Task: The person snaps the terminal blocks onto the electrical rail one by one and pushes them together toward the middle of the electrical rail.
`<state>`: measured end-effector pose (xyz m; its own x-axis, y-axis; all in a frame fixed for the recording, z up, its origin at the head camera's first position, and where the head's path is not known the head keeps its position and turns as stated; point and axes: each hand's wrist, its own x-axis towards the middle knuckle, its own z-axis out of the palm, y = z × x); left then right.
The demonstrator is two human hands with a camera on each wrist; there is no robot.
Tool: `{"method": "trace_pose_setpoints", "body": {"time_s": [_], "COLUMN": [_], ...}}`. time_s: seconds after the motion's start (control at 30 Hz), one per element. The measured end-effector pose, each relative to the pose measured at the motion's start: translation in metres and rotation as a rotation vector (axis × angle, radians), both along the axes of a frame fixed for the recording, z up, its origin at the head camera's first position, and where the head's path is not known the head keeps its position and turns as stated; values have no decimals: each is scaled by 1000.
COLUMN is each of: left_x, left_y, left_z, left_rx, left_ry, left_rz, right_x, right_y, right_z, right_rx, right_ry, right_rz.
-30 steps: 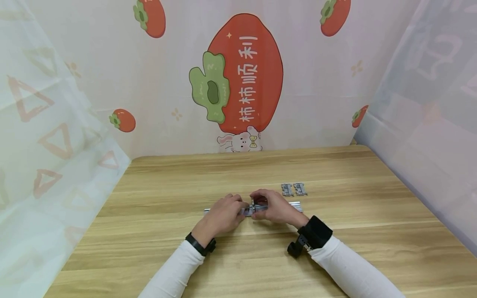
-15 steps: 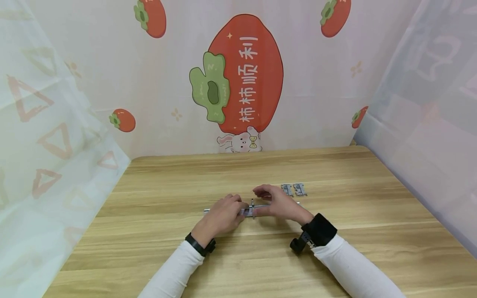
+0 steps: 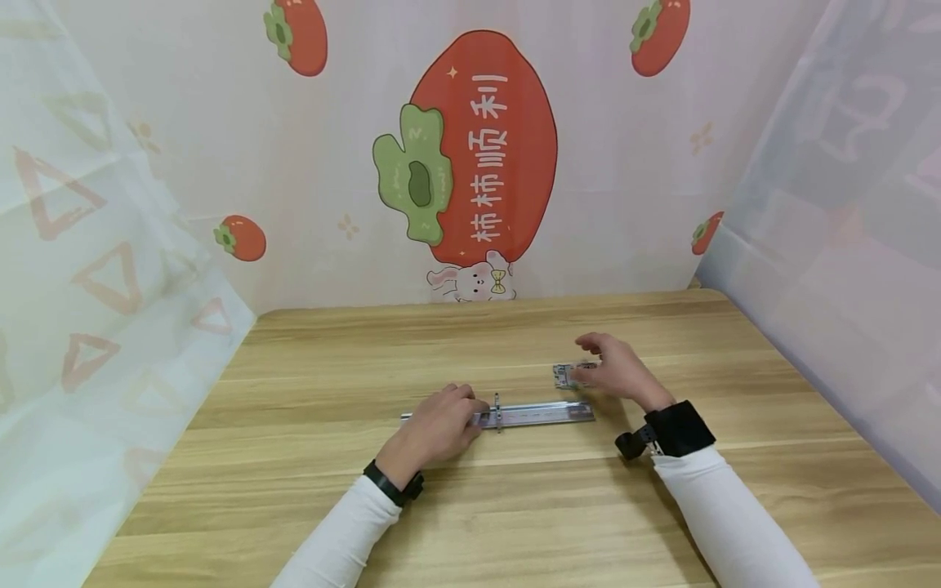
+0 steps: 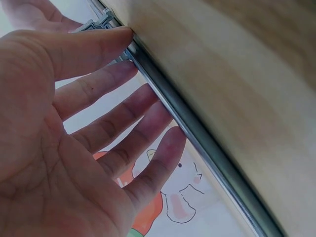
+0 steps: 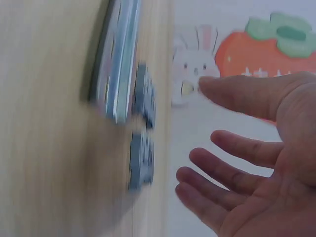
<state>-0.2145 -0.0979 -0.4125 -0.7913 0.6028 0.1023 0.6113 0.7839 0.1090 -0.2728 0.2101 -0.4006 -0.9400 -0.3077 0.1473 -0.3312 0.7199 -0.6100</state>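
Note:
A metal DIN rail point(image 3: 544, 414) lies across the wooden table, and a narrow grey terminal block point(image 3: 498, 414) stands upright on it. My left hand point(image 3: 444, 420) grips the rail's left part; in the left wrist view the thumb and fingertips sit on either side of the rail point(image 4: 197, 138), close to the terminal block point(image 4: 101, 22). My right hand point(image 3: 621, 371) hovers with spread fingers over two loose grey terminal blocks behind the rail's right end. One loose block point(image 3: 563, 376) shows beside the fingers; the other point(image 5: 141, 160) is mostly covered in the head view.
The wooden table point(image 3: 470, 514) reaches back to a printed cloth backdrop point(image 3: 625, 163). Cloth sheets hang at the left point(image 3: 110, 245) and right point(image 3: 853, 245) sides.
My right hand has let go of the terminal block on the rail and moved right and back to the loose blocks. My left hand stays on the rail.

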Motion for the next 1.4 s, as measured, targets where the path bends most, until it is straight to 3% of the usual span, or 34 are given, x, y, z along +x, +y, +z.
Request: {"method": "trace_pose_setpoints", "body": {"time_s": [0.13,0.3,0.43,1.07,1.4], "left_x": [0,-1,-2,-3,-4], "left_y": [0,-1,-2,-8,-8], "left_z": [0,-1,0,4,3], "left_rx": [2,7,8,19,19], "left_ry": [-2,-10,-22,-113,-102], "left_rz": [1,-3,-3,33,24], "right_x": [-2,-5,-6,-2,-3], "right_y": [9,11,9,3,4], "right_z": [-1,-7,-11,-13,-15], "right_rx": [83,156,188,244,237], "right_ry": [-15,-55,-36,-38,9], "right_rz": [-21,8,35,9,6]}}
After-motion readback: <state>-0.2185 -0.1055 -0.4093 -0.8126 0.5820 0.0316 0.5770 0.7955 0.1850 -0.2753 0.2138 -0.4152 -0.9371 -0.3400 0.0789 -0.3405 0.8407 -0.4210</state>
